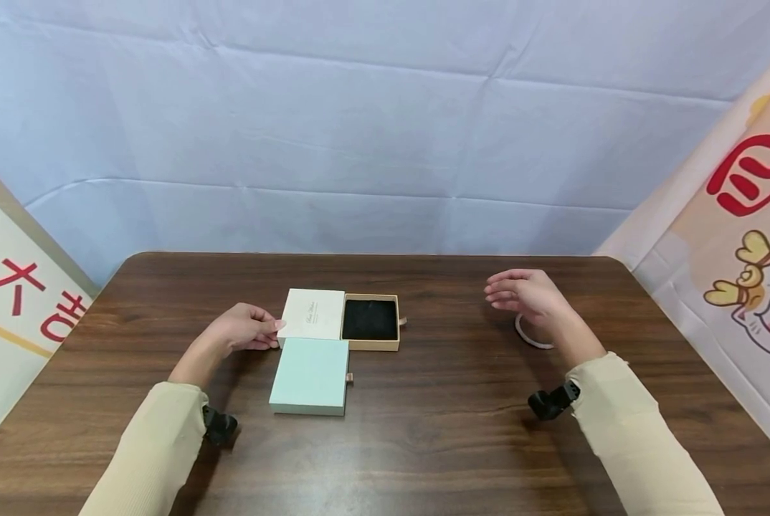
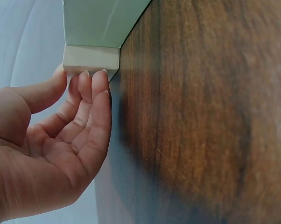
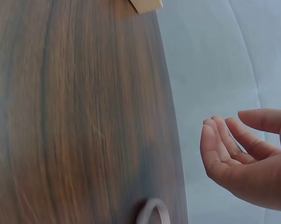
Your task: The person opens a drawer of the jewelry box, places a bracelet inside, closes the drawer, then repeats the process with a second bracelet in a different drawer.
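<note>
My left hand (image 1: 248,330) pinches the left edge of a white box sleeve (image 1: 310,314), thumb on top. The left wrist view shows its thumb and fingertips against the end of the white sleeve (image 2: 91,58). Out of the sleeve's right side extends a tan-edged drawer (image 1: 372,345) with a black pad (image 1: 370,319) and a ribbon tab. A closed mint box (image 1: 310,374) lies just in front, tab to the right. My right hand (image 1: 530,295), fingers loosely bent and holding nothing, hovers above the table beside a pale ring (image 1: 532,338), also partly visible in the right wrist view (image 3: 154,210).
Beneath everything is a dark wooden table (image 1: 424,444) with rounded far corners. A pale cloth (image 1: 359,143) hangs behind it, with printed banners at the left (image 1: 24,287) and right (image 1: 746,236). The drawer's corner (image 3: 147,4) shows at the right wrist view's top.
</note>
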Motion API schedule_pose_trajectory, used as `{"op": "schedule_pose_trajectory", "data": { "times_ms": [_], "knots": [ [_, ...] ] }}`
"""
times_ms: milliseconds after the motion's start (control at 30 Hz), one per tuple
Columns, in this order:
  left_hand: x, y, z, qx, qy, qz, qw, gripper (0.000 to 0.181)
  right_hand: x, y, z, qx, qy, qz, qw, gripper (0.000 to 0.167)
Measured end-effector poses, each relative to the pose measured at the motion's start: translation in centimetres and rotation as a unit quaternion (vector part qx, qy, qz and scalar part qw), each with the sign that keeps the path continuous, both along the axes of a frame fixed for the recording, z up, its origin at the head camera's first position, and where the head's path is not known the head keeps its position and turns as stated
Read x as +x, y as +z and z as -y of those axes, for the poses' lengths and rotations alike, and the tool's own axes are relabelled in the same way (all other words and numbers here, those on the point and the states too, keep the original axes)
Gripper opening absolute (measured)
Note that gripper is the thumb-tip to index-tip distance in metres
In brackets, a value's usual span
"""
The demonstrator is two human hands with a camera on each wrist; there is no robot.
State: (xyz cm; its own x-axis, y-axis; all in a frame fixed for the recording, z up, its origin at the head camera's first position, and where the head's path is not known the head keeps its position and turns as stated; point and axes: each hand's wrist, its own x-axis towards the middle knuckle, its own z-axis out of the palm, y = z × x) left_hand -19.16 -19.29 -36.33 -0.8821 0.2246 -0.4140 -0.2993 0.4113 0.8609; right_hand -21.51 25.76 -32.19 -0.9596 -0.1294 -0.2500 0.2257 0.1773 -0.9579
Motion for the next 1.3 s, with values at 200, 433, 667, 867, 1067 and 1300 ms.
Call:
{"op": "schedule_pose_trajectory", "data": {
  "times_ms": [200,433,667,867,1067,1300],
  "knots": [
    [0.0,0.0,0.0,0.003,-0.002,-0.001,1.0,0.023,0.0,0.0,-1.8,0.023,0.007,0.002,0.9997,0.024],
    [0.0,-0.1,0.1,0.002,-0.003,-0.001,1.0,0.022,0.2,-0.2,-4.1,0.078,0.022,-0.006,0.9967,0.029],
    [0.0,0.0,0.1,0.005,-0.004,-0.001,1.0,0.022,0.4,-0.6,-6.0,0.107,0.017,-0.003,0.9941,0.03],
    [0.0,0.0,0.0,0.005,-0.001,0.001,1.0,0.021,0.4,-1.1,-7.3,0.14,0.008,0.004,0.99,0.03],
    [0.1,0.0,0.0,0.005,0.001,0.001,1.0,0.021,0.5,-1.8,-8.4,0.165,-0.001,0.014,0.9862,0.032],
    [0.0,0.0,-0.1,0.004,-0.001,0.004,1.0,0.022,0.5,-2.4,-8.7,0.173,-0.008,0.02,0.9848,0.032]
  ]
}}
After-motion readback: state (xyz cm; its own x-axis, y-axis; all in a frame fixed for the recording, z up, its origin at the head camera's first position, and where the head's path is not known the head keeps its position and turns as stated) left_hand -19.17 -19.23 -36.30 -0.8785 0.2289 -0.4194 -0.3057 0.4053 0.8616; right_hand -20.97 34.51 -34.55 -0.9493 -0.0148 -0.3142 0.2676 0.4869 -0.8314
